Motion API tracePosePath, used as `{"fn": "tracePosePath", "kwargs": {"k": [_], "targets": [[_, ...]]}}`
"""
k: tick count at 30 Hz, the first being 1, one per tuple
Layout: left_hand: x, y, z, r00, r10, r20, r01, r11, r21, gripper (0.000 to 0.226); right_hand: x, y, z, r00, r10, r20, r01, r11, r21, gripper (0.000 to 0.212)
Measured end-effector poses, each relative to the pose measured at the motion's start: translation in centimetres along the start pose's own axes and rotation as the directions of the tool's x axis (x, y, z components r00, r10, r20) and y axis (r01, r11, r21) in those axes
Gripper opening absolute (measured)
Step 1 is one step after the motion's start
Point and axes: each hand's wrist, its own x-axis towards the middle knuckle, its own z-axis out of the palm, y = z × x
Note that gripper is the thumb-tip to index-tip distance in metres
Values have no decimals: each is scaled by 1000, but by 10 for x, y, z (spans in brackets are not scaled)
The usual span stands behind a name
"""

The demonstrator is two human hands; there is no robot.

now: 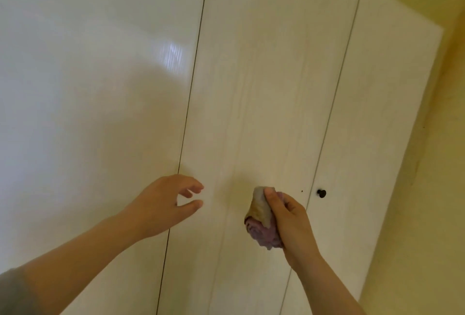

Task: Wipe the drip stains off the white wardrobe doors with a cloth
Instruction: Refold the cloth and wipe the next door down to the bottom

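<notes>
Cloth (261, 226), purple with a beige patch, sits bunched into a wad in the right hand (292, 224). The fingers are curled tight round it and the thumb presses along its top. The wad is held up in front of the lower part of the middle door (264, 37); whether it actually touches the surface is hard to tell from here.

The left hand (163, 204) holds nothing. Its fingers are loosely bent and spread apart from the thumb, and it hovers close to the dark seam (191, 88) between the left door (88, 113) and the middle one.

The wardrobe is shut, three white doors side by side, seen from below. Faint, pale drip stains (245, 103) run down the middle door above the cloth. The left door is glossy and carries a bright reflection (173, 55) near its right edge. A small dark knob (321, 193) sticks out of the right door (377, 113), just right of the cloth hand, and a tiny dark spot (302, 191) marks the middle door beside it.

A yellow wall (427, 188) runs along the right of the wardrobe. A grey sleeve (15, 294) shows at the left arm's upper end.
</notes>
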Motion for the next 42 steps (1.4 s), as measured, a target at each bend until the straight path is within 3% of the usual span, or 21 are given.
{"fn": "tracePosePath", "kwargs": {"k": [3, 6, 9, 14, 18, 23, 26, 30, 34, 36, 39, 41, 42], "targets": [[19, 8, -8, 997, 0, -71, -2, 1000, -22, 19, 25, -11, 8, 993, 6, 120, -23, 990, 141, 30], [32, 13, -6, 996, -27, -87, 20, 997, -80, 17, 44, -8, 21, 983, -52, 174, 27, 989, 144, 14], [36, 8, 6, 993, -108, -41, 96, 970, -224, 20, 59, 3, 29, 970, -84, 229, 50, 987, 151, 3], [36, 9, 29, 966, -235, 111, 258, 812, -523, 27, 84, 17, 36, 933, -24, 358, -84, 955, 283, 4], [43, 10, 44, 932, -278, 233, 362, 689, -628, 24, 101, 22, 40, 933, -162, 321, 94, 972, 217, 11], [52, -1, 57, 947, -300, 114, 300, 698, -650, 35, 114, 34, 42, 929, -272, 251, 253, 962, 104, 18], [56, -3, 54, 955, -295, 21, 260, 805, -533, 37, 120, 34, 38, 885, -246, 394, 181, 964, 196, 11], [57, -2, 44, 976, -192, 99, 215, 828, -518, 56, 126, 27, 32, 780, -190, 596, 0, 953, 303, 8], [53, 1, 32, 973, -191, 133, 233, 811, -536, 25, 135, 25, 29, 816, -138, 561, -42, 954, 296, 25], [51, -3, 26, 961, -232, 150, 276, 802, -529, 28, 136, 26, 27, 812, -93, 577, -77, 961, 264, 32], [49, -7, 21, 927, -245, 282, 371, 699, -611, 47, 132, 30, 28, 762, 3, 647, -260, 917, 302, 21], [48, -4, 23, 909, -247, 336, 417, 583, -698, 33, 128, 31, 29, 763, 38, 645, -330, 881, 338, 21], [48, -4, 24, 916, -251, 313, 402, 578, -710, 23, 128, 32, 29, 776, 38, 630, -337, 869, 362, 24]]}}
